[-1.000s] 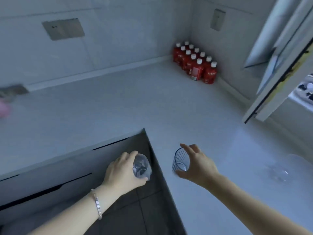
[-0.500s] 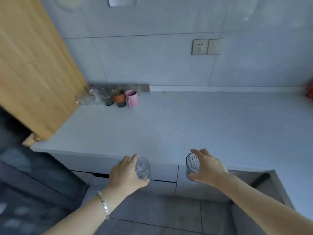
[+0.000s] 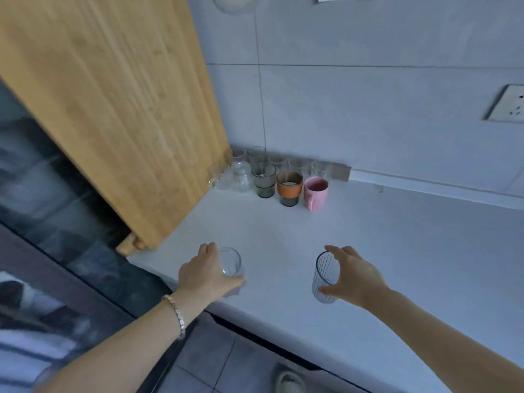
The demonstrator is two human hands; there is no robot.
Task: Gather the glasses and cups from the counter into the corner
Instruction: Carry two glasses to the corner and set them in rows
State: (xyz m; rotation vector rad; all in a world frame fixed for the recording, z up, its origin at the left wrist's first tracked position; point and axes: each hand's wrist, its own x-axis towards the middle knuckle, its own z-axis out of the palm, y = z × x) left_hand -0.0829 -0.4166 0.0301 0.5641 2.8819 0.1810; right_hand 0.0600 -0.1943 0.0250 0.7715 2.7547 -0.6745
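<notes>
My left hand (image 3: 205, 275) grips a clear glass (image 3: 230, 263) above the counter's front edge. My right hand (image 3: 355, 277) grips a ribbed clear glass (image 3: 324, 275) from its right side, also over the white counter (image 3: 397, 251). In the far corner stand several clear glasses (image 3: 241, 174), a smoky grey glass (image 3: 264, 180), a glass with an orange sleeve (image 3: 289, 188) and a pink mug (image 3: 315, 192). More clear glasses (image 3: 297, 165) line the wall behind them.
A tall wooden panel (image 3: 119, 103) borders the counter on the left, right beside the corner cluster. A wall socket (image 3: 507, 107) sits on the tiled wall at the right. Below the counter edge are dark cabinet fronts and a tiled floor (image 3: 226, 364).
The view has swung left and closer to the corner with the cups. Both hands have carried their glasses forward, from beyond the counter's edge to above its surface.
</notes>
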